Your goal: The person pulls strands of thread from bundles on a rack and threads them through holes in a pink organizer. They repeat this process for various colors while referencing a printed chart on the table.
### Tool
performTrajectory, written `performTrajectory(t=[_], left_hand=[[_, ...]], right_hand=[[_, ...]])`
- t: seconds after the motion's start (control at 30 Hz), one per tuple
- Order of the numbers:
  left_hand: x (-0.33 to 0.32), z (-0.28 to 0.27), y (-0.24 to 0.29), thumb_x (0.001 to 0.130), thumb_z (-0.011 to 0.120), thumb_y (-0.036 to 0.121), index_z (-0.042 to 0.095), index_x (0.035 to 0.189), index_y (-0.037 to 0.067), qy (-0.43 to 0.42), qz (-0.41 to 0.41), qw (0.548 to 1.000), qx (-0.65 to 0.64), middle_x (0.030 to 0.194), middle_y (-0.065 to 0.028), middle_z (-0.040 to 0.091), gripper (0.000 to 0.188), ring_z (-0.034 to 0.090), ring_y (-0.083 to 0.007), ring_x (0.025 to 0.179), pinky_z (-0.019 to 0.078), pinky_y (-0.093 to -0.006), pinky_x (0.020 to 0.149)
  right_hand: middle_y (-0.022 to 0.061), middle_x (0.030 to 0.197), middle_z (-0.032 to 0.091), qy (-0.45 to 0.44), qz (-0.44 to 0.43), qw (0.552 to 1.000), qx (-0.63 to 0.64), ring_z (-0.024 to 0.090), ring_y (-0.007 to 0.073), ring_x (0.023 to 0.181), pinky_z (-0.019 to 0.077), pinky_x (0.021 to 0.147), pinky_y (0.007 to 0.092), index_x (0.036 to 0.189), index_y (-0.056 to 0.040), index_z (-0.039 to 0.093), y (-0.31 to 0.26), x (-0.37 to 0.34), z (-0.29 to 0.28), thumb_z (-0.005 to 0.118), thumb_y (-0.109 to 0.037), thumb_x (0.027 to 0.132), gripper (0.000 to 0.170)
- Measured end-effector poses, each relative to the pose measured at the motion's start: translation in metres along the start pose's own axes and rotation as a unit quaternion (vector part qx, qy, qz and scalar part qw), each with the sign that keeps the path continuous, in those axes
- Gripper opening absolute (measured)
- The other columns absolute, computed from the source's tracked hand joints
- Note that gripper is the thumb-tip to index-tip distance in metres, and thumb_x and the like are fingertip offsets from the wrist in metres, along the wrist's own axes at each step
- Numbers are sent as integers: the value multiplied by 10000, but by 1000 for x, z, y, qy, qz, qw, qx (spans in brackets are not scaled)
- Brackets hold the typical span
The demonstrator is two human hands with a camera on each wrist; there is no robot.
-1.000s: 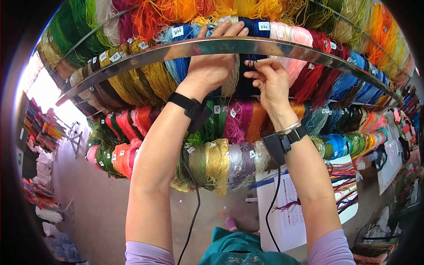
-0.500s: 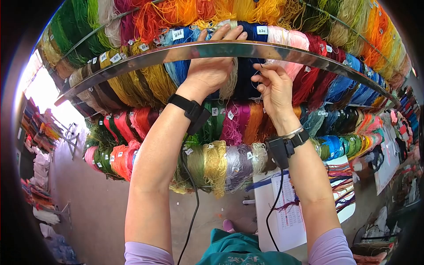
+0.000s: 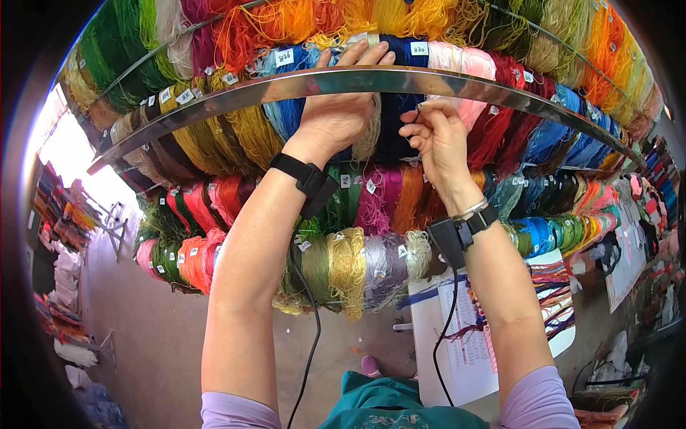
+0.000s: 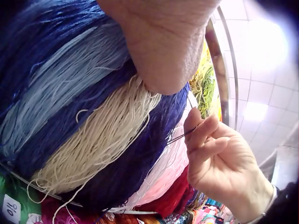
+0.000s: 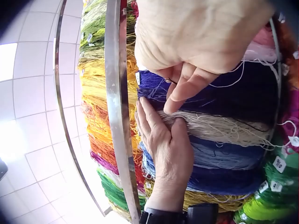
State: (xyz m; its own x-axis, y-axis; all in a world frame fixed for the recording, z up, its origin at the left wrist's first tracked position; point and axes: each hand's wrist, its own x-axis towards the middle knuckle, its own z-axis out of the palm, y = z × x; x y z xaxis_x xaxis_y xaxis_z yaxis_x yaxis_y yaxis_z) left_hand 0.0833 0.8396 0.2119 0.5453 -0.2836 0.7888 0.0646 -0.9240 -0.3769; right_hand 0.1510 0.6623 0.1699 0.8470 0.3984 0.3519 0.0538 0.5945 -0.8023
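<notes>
My left hand [image 3: 339, 111] lies with extended fingers over the blue and cream skeins, its upper fingers showing beyond the metal bar [image 3: 236, 89]. The cream skein [image 4: 98, 135] hangs beside its thumb side, next to the dark navy skein [image 4: 126, 163]. Just right of it, my right hand [image 3: 441, 139] has its fingers bent in front of the navy skein [image 3: 396, 136]. Between thumb and fingertips this right hand [image 4: 222, 163] pinches a thin dark strand [image 4: 178, 136], which runs toward the navy skein. In the right wrist view, the strand's far end cannot be made out.
Orange skeins [image 3: 286, 25] hang above, pink ones [image 3: 464, 61] to the right. Lower rows hold magenta [image 3: 382, 204] and gold [image 3: 346, 264] skeins. A printed sheet [image 3: 464, 343] lies on a white board below, near my right forearm. Cables hang from both wrist straps.
My right hand has drawn a little away from the navy skein, then shifted slightly back left. The left hand stays in place on the skeins.
</notes>
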Motion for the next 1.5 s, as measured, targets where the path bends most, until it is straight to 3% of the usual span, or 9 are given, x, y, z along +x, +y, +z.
performTrajectory(t=[0.2, 0.3, 0.4, 0.7, 0.9, 1.0, 1.1, 1.4, 1.5], left_hand=[[0, 2, -1, 861, 576, 159, 407, 1498, 190, 7, 1, 1000, -5, 1562, 20, 366, 660, 320, -219, 1448, 261, -512, 1164], [0, 2, -1, 865, 579, 171, 407, 1498, 189, 13, 1, 1000, -9, 1562, 18, 365, 656, 320, -222, 1448, 261, -516, 1160], [0, 1, -1, 871, 578, 179, 409, 1496, 186, 7, 2, 1000, -12, 1563, 15, 364, 648, 322, -225, 1447, 266, -522, 1157], [0, 3, -1, 872, 576, 164, 407, 1498, 195, 12, -1, 1000, -14, 1560, 11, 368, 650, 326, -226, 1446, 279, -526, 1153], [0, 2, 1, 872, 548, 162, 474, 1448, 227, 33, -7, 999, 7, 1516, 45, 439, 585, 395, -185, 1406, 304, -510, 1134], [0, 2, 0, 860, 580, 158, 409, 1497, 195, 10, 0, 1000, 0, 1558, 13, 371, 660, 329, -226, 1442, 279, -525, 1154], [0, 3, 1, 872, 553, 170, 458, 1462, 228, 20, -6, 1000, 14, 1525, 44, 421, 600, 373, -184, 1416, 297, -508, 1139], [0, 4, 0, 861, 591, 164, 413, 1491, 188, 13, -3, 1000, -11, 1550, 5, 377, 655, 334, -234, 1439, 267, -530, 1158], [0, 3, 0, 859, 594, 170, 406, 1495, 190, 12, 0, 1000, -5, 1550, 6, 376, 664, 333, -234, 1440, 267, -530, 1157]], right_hand=[[33, 736, 605, 11, -21, 996, -82, 554, 85, 531, 411, 457, 184, 957, -36, 597, -1, 5, 4, 642, -113, 933, 92], [-56, 669, 504, 30, -35, 982, -184, 399, 24, 490, 284, 432, 186, 979, -46, 628, -2, 3, 17, 723, -109, 885, 148], [-81, 655, 506, 51, -71, 970, -228, 400, 8, 489, 279, 432, 183, 950, -45, 646, 6, 9, 18, 743, -101, 866, 140], [-40, 700, 550, 64, -49, 986, -148, 419, 28, 481, 286, 427, 190, 911, -43, 651, 9, 6, 15, 695, -71, 884, 58], [-26, 663, 504, 29, -20, 998, -60, 437, 52, 477, 303, 426, 206, 909, -38, 608, 7, 5, 9, 661, -44, 893, 56], [-24, 670, 504, 25, -4, 998, -64, 439, 55, 481, 301, 426, 204, 944, -30, 607, 6, 3, 8, 657, -46, 899, 69], [-26, 680, 514, 31, -9, 997, -77, 440, 51, 485, 302, 427, 204, 933, -24, 612, 4, 2, 10, 672, -63, 901, 79], [-38, 694, 527, 37, 7, 998, -55, 455, 25, 516, 302, 424, 170, 972, -26, 663, 1, -1, 12, 661, -96, 925, 84], [3, 737, 594, 19, 10, 999, -44, 477, 32, 515, 320, 418, 168, 978, -21, 651, 1, -1, 9, 647, -93, 933, 85]])
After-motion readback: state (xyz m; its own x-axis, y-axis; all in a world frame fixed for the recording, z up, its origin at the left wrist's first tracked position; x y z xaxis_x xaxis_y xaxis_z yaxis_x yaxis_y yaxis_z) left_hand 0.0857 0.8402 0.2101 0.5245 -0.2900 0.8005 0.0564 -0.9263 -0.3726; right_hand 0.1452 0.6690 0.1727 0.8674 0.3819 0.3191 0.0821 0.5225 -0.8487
